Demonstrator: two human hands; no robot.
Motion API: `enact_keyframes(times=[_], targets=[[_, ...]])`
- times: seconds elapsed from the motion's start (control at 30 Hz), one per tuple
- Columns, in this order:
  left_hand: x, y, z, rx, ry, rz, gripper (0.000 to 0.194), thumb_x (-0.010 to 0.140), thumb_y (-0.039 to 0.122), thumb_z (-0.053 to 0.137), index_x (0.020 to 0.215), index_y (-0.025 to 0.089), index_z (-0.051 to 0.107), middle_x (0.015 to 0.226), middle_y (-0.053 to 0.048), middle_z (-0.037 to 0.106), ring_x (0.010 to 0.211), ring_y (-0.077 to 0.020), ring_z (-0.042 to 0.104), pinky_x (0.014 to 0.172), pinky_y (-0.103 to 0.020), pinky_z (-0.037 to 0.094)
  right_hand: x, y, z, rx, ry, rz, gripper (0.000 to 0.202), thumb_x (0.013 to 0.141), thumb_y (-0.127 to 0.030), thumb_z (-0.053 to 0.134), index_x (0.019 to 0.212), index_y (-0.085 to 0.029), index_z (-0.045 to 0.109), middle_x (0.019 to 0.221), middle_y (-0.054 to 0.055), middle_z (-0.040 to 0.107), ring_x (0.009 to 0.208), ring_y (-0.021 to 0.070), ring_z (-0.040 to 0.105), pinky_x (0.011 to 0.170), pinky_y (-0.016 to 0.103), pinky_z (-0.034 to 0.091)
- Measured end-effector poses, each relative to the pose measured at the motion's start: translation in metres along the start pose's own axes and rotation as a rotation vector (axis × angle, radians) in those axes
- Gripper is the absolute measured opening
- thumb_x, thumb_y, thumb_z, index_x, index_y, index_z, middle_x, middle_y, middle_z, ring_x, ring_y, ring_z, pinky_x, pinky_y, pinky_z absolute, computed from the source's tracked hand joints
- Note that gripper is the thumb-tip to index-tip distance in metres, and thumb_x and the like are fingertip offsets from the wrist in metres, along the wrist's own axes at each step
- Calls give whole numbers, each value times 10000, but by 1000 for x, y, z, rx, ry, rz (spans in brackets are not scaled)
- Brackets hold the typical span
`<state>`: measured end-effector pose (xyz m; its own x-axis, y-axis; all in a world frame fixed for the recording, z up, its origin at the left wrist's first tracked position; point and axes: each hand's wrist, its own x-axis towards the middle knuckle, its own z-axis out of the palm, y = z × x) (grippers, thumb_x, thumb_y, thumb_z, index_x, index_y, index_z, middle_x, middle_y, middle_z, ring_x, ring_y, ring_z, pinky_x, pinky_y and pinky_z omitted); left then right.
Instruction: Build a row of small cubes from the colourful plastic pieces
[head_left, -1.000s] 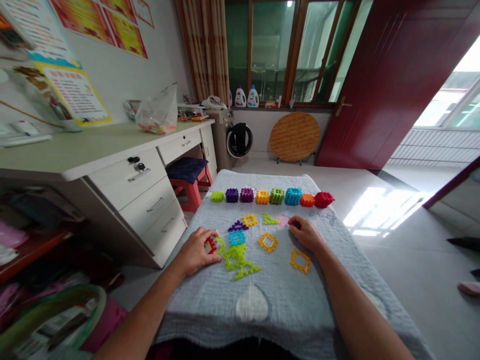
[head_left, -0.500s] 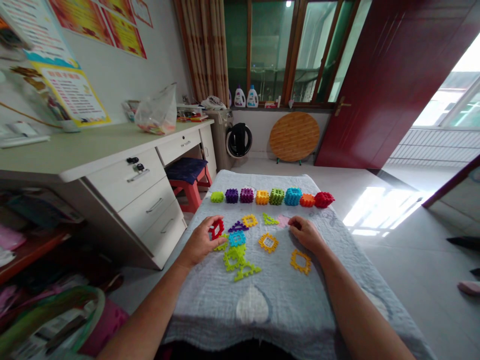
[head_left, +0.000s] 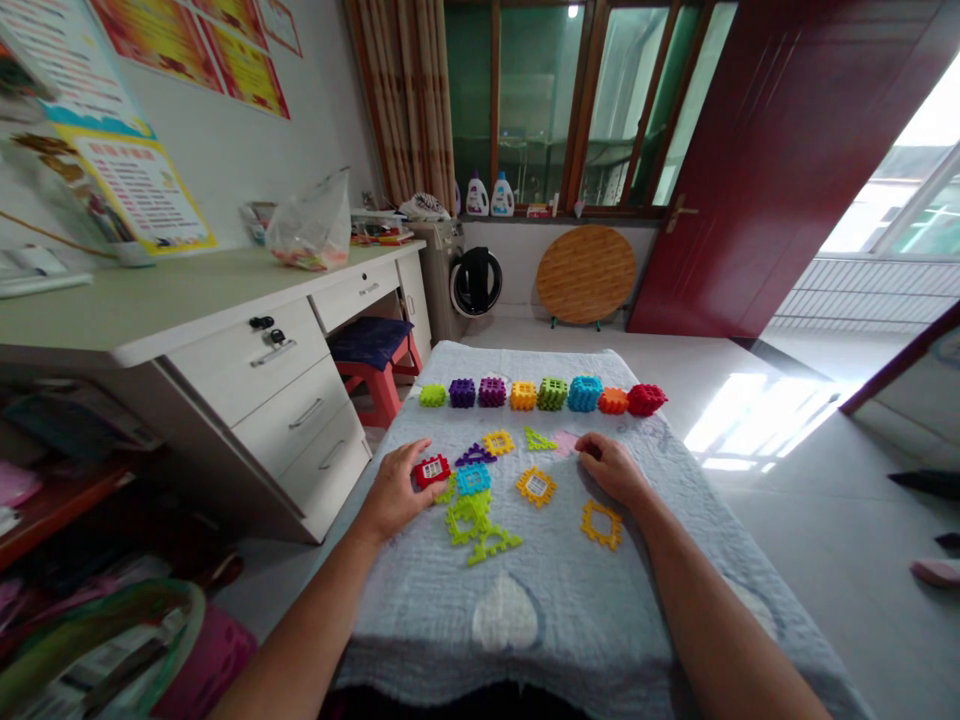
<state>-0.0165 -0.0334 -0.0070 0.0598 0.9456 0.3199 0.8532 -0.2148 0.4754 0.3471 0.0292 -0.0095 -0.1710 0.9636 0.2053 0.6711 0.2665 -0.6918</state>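
Observation:
My left hand [head_left: 396, 488] is at the left of the cloth-covered table, its thumb and fingers around a red square toothed building piece [head_left: 432, 471] with a pale grid in its middle. Right beside it lie a blue square piece [head_left: 473, 479] and several lime-green pieces [head_left: 468, 518]. Resting on the cloth, my right hand [head_left: 611, 468] has curled fingers with nothing visible in them; a pale pink patch [head_left: 565, 444] shows by its fingertips. Between the hands lie a yellow-orange piece with a grid [head_left: 536, 486] and a green triangle [head_left: 538, 439]. A yellow frame [head_left: 601, 525] is below my right hand.
Along the far edge runs a row of colour-sorted stacks, from lime green [head_left: 433, 396] to red [head_left: 647, 400]. A purple triangle [head_left: 475, 455] and a yellow square [head_left: 498, 442] lie in front of it. A white desk [head_left: 292, 345] stands to the left.
The red square piece has tipped from a steep tilt to nearly flat, its face turned upward, and sits slightly lower in my left hand. My right hand has stayed in place.

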Motion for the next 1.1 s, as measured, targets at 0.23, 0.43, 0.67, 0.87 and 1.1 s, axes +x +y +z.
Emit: enact_keyframes(times=[0.23,0.43,0.67,0.87,1.1], targets=[[1,10,-11,-40,17,-44,488,692,313,633,1150,190,519,1114,-80,583,1046,-244,569,949,-387,440,1,-2,-1,22,5,3,177,694,-229,468,795,-159,595,607,-26,524,569,116,466,574,245,370],[5,58,-15,-200,15,68,461,719,278,632,1161,231,511,1156,-53,549,1055,-205,556,948,-352,450,-3,-49,-4,64,-67,-154,265,764,-228,506,1009,-179,594,954,51,643,810,151,569,737,293,443],[14,110,-5,-331,-113,262,365,736,394,657,1051,216,606,1098,-59,617,1049,-225,569,930,-377,458,-6,-121,-9,-104,-354,-536,531,738,-307,678,1227,-182,514,1202,111,585,1103,224,522,942,379,387],[20,114,-1,-390,-98,246,373,740,447,654,1032,221,607,1068,-40,627,1016,-203,589,914,-348,464,-4,-125,-16,-124,-371,-544,383,757,-338,675,1102,-194,592,1036,66,656,961,184,587,846,317,416],[21,109,12,-389,-83,247,324,770,396,633,1044,228,597,1118,-43,610,1059,-205,572,937,-351,453,3,-117,-10,-115,-356,-464,381,709,-310,713,1042,-174,586,989,65,651,892,176,591,789,299,427]])
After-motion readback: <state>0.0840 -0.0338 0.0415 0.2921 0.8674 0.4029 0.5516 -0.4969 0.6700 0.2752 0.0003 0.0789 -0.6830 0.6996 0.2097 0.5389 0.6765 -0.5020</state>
